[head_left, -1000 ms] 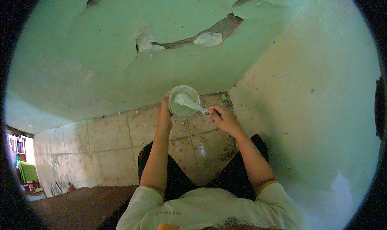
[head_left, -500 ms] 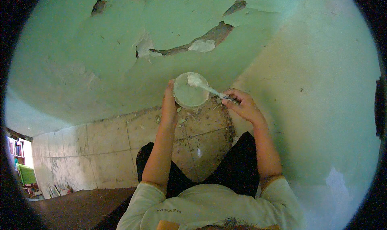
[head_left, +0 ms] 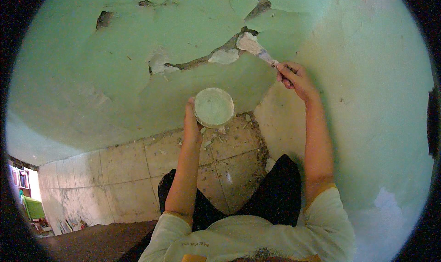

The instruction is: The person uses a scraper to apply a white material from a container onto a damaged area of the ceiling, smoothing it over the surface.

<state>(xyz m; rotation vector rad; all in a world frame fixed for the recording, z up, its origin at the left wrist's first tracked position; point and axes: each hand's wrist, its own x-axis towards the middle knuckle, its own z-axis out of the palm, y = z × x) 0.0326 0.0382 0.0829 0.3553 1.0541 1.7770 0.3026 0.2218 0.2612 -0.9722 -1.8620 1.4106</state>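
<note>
My left hand point(head_left: 192, 122) grips a round tub point(head_left: 214, 107) with pale greenish-white paste in it, held low in front of the green wall point(head_left: 115, 69). My right hand point(head_left: 292, 78) is closed on the handle of a putty knife point(head_left: 266, 56), raised up and to the right of the tub. Its blade carries a lump of white paste point(head_left: 248, 42) at the upper right end of a long, jagged break in the wall's plaster point(head_left: 197, 61). Lighter patches sit along that break. Whether the blade presses on the wall is hard to tell.
A pale side wall point(head_left: 367, 115) stands at my right. Below, dirty floor tiles point(head_left: 124, 170) carry plaster flakes in the corner, between and beyond my knees. At lower left are a brown surface point(head_left: 105, 241), a shelf point(head_left: 19, 174) and a green object point(head_left: 33, 208).
My right hand has lifted the putty knife out of the tub and moved it up to the wall's break. The tub in my left hand has shifted slightly.
</note>
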